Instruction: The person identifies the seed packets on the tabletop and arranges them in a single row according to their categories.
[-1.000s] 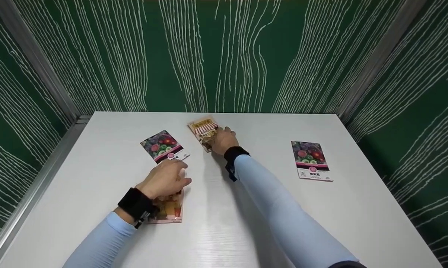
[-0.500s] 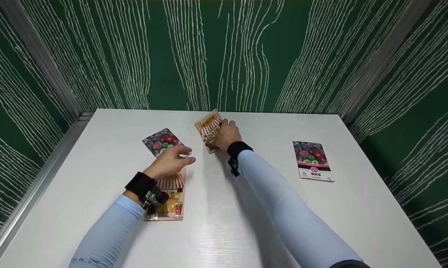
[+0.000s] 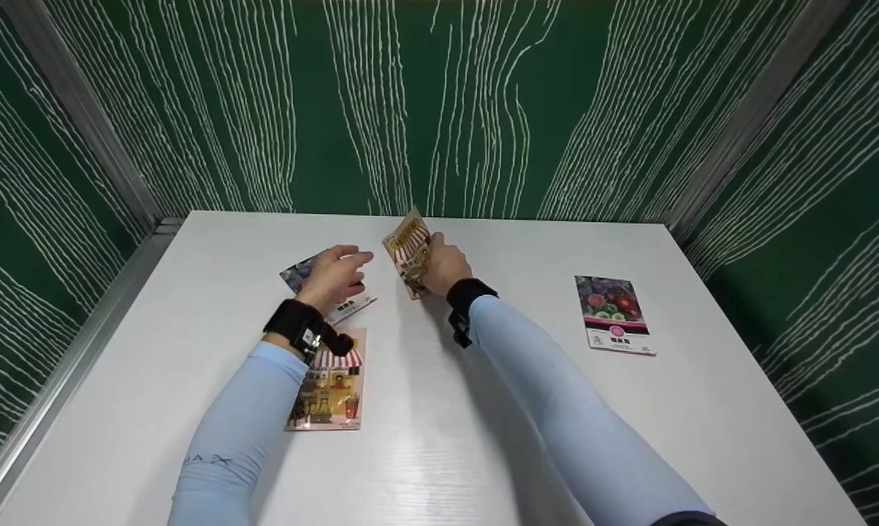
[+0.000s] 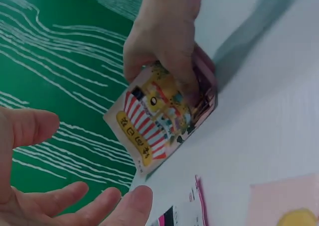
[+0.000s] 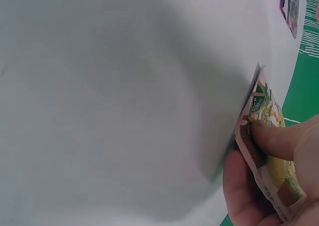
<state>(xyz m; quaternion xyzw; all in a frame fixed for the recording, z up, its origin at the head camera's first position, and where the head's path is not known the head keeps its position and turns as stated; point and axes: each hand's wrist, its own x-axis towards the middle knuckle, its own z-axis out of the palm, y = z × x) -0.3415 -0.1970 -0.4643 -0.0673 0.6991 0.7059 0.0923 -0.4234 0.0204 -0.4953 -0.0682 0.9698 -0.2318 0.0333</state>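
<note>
My right hand pinches a flat packet near the table's back edge, thumb on its printed face and fingers behind. It carries a red-and-white striped awning picture; in the left wrist view the packet is tilted up and bent, its lower edge close to the table. The right wrist view shows the packet between thumb and fingers. My left hand hovers with spread, relaxed fingers above a flower-picture packet, partly hiding it. Nothing is between the left fingers.
A second striped-awning packet lies flat in front, partly under my left wrist in the head view. Another flower-picture packet lies at the right of the white table. Green walls with white lines stand behind and at both sides.
My left hand has moved forward from the near striped-awning packet to over the flower-picture packet. The right hand has tilted its packet up off the table, shifting it slightly right.
</note>
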